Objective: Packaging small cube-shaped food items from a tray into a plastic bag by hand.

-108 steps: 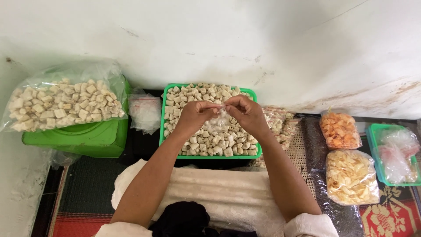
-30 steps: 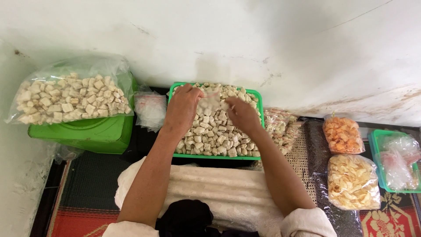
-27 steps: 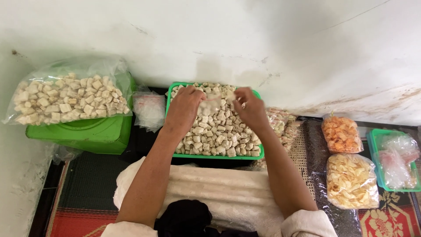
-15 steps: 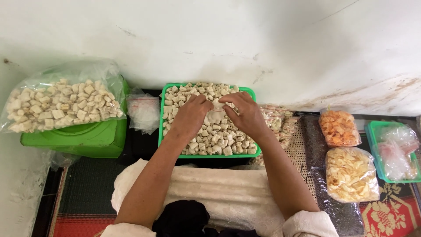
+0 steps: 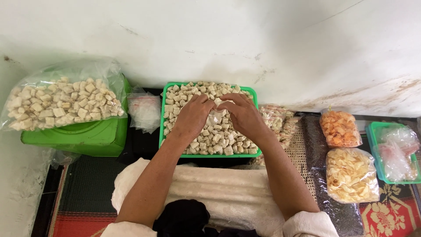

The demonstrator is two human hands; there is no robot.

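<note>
The left hand (image 5: 191, 116) and the right hand (image 5: 243, 115) meet above the middle of a green tray (image 5: 210, 154) filled with pale cube-shaped snack pieces (image 5: 206, 138). Between the two hands is a small clear plastic bag (image 5: 214, 117). The fingers of both hands are closed on the upper edge of this bag, thumbs and forefingers pinched together near its top, so each hand is grasping the bag. The bag hangs just over the snack pieces in the centre of the tray; whether it holds any pieces cannot be told.

The tray sits on the floor against a white wall (image 5: 245, 39). The forearms extend from the lower edge of the view, over a cream cloth (image 5: 219, 188) spread across the person's lap.

To the left of the tray lies a bundle of empty clear bags (image 5: 144, 112), just beside the tray's left rim. Further left, a large clear sack of the same pale cubes (image 5: 61, 103) rests on top of a green plastic container (image 5: 81, 138).

To the right of the tray, small filled packets (image 5: 278, 123) lie on a woven mat (image 5: 302, 151). Beyond them are a bag of orange crackers (image 5: 340, 128) and, nearer the person, a bag of pale yellow chips (image 5: 351, 175). At the far right, a second green tray (image 5: 373, 149) holds loose clear bags (image 5: 397, 153).
</note>
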